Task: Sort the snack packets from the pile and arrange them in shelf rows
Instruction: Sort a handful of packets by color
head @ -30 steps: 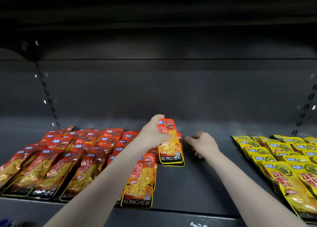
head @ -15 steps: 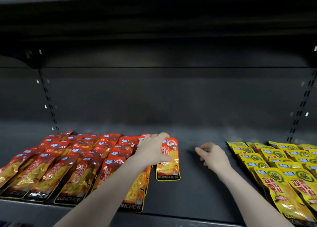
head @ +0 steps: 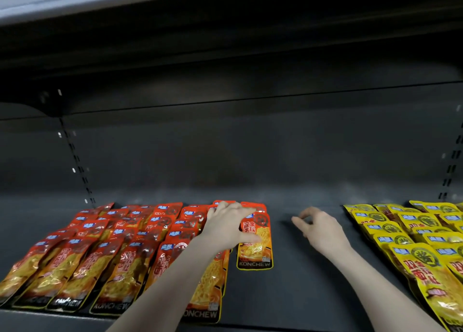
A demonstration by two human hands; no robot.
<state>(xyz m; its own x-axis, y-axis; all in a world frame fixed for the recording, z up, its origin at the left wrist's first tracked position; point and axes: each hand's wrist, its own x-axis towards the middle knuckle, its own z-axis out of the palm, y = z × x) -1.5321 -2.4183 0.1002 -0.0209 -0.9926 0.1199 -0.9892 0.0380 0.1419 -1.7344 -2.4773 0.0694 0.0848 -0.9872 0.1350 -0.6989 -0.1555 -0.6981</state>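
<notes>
Rows of red-orange snack packets [head: 130, 254] lie overlapping on the left half of the dark shelf [head: 300, 289]. A single orange packet [head: 255, 251] lies flat at the right end of these rows, with another behind it. My left hand [head: 225, 227] rests spread on top of it and its neighbours, thumb across the packet's face. My right hand [head: 322, 230] hovers over bare shelf to the right, fingers loosely curled, holding nothing. Yellow packets [head: 411, 241] lie in rows at the far right.
A strip of bare shelf runs between the orange packet and the yellow rows. The shelf back wall [head: 250, 151] stands behind, with slotted uprights [head: 77, 166] at left and right. An upper shelf [head: 175, 31] overhangs.
My left hand brought the orange packet down from a raised grip and laid it flat at the right end of the red rows. My right hand stayed over the bare shelf.
</notes>
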